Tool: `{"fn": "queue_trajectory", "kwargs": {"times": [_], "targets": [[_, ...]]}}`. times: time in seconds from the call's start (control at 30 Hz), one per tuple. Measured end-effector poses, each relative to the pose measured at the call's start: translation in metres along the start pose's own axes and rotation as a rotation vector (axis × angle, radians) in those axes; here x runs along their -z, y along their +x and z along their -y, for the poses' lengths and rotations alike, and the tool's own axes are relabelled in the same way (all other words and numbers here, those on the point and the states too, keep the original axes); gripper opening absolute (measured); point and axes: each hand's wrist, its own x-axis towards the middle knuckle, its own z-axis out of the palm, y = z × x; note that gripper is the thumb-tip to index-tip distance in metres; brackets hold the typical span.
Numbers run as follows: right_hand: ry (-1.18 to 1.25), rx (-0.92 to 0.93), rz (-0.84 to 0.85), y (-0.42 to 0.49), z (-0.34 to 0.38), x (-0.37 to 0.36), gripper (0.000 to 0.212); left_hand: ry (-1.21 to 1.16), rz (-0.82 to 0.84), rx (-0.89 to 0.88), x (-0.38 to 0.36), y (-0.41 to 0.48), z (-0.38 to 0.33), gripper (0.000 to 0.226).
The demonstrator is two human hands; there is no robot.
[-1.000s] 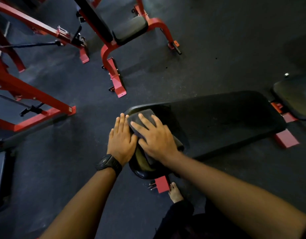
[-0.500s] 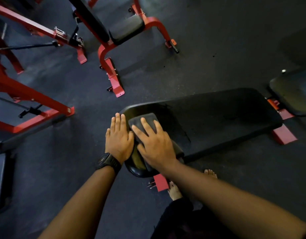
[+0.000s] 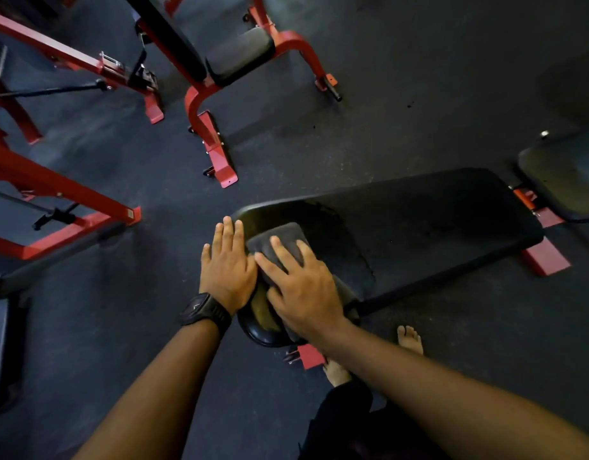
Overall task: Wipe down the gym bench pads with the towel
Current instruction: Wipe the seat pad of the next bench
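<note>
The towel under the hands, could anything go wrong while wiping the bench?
Maybe. The towel is small and folded, pressed flat under the right hand, so it could slide out or bunch up. The left hand sits at the bench pad edge and might slip off. Bare feet are close to the red metal foot, so a stubbed toe is possible.
</note>
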Motion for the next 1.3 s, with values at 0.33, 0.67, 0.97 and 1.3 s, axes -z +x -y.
{"fn": "queue_trajectory", "kwargs": {"times": [0.33,0.67,0.97,1.3], "targets": [[-0.023,-0.342,0.158,0.042,-0.122,0.017,0.065,0.154,0.032,0.007,-0.001,0.017,-0.012,0.082],[0.021,0.044,0.152,0.083,-0.067,0.000,0.065,0.218,0.004,0.085,-0.012,0.015,-0.026,0.094],[-0.053,-0.222,0.067,-0.015,-0.117,0.014,0.070,0.246,0.002,0.126,-0.018,0.011,-0.036,0.091],[-0.013,-0.079,0.200,0.101,-0.112,0.004,0.065,0.273,0.072,0.043,-0.013,0.023,-0.041,0.080]]}}
